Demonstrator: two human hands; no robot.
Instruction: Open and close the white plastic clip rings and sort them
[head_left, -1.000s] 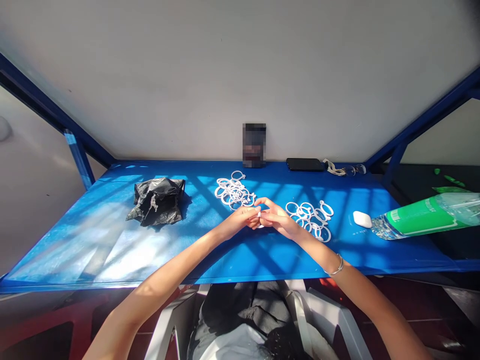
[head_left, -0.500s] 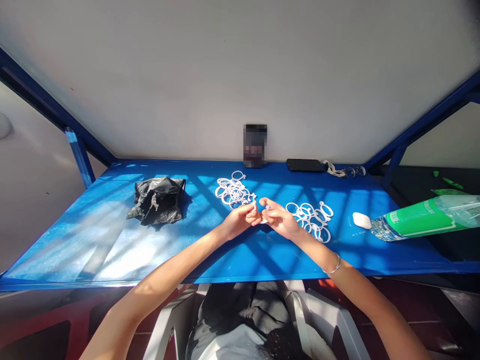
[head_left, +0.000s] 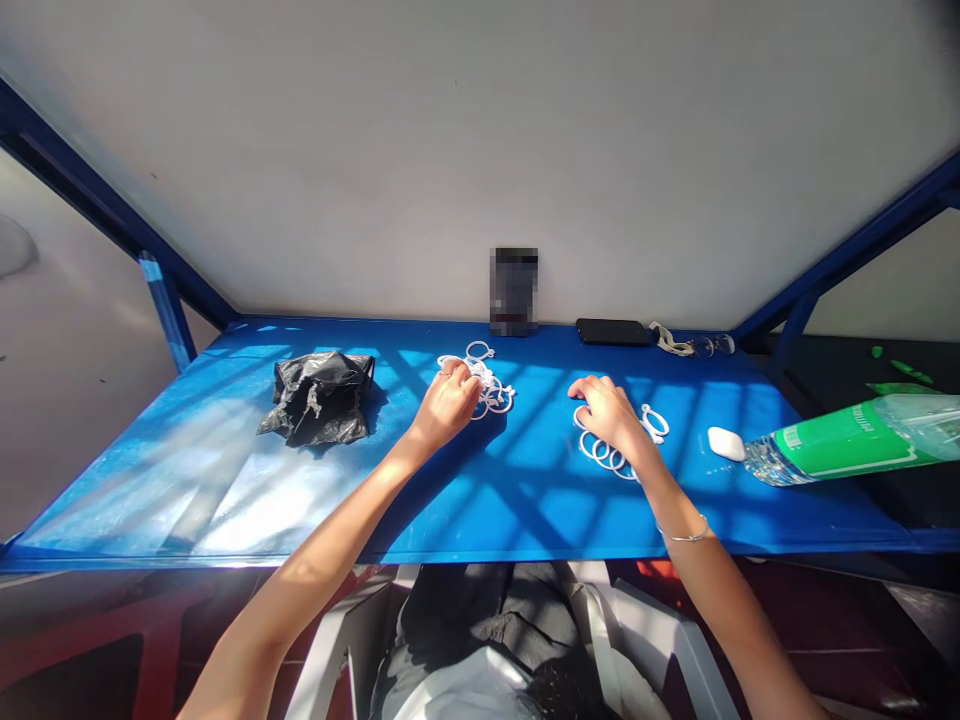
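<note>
A pile of white curtain rings (head_left: 499, 398), each with a small eyelet, lies at the middle of the blue table. My left hand (head_left: 445, 408) reaches over this pile from the left, its fingertips bent down among the rings. Whatever they pinch is hidden by the fingers. Over a second group of white rings (head_left: 598, 450) on the right, my right hand (head_left: 609, 415) is held palm down, with thumb and fingers apart and nothing visible between them. The hand covers part of that group.
On the blue table (head_left: 450, 520), a crumpled black plastic bag (head_left: 319, 400) lies left. Behind are a blurred upright dark object (head_left: 514, 292), a black phone (head_left: 613, 332) and glasses (head_left: 701, 346). A white case (head_left: 726, 443) and green-labelled bottle (head_left: 855, 438) are on the right.
My hands were together at the middle and have moved apart. The left went to the left pile, the right to the right group of rings.
</note>
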